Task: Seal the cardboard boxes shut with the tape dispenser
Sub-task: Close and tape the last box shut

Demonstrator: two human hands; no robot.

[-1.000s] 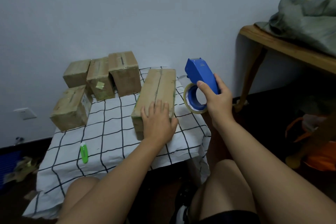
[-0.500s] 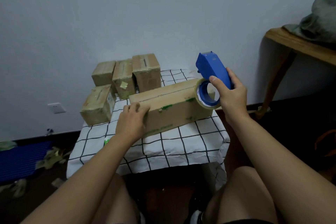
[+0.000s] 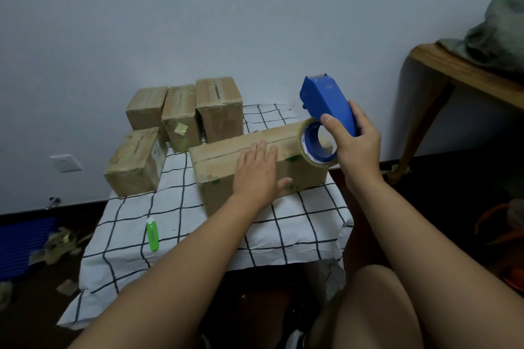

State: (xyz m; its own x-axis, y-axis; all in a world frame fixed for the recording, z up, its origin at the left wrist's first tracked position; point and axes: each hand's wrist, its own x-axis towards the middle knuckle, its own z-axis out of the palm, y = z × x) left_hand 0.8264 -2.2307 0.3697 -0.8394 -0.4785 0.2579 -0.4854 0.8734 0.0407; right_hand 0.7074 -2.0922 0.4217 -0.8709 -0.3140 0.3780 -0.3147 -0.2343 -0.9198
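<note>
The long box (image 3: 255, 156) is matt brown cardboard, with scuffed green print on its near face and a dark seam along its top. At 10 o'clock from it four small boxes (image 3: 181, 119) are the same cardboard, several filmed with glossy, wrinkled tape. The dispenser (image 3: 330, 102) at 2 o'clock is smooth blue plastic with a slight sheen; its roll (image 3: 317, 140) is glossy, yellowish clear tape on a blue core. The cloth (image 3: 283, 224) looks papery and creased, matt white with black grid lines. On it at 7 o'clock lies a glossy green plastic cutter (image 3: 152, 236). The bench (image 3: 465, 71) at 3 o'clock is smooth wood under rumpled grey fabric (image 3: 499, 37)
</note>
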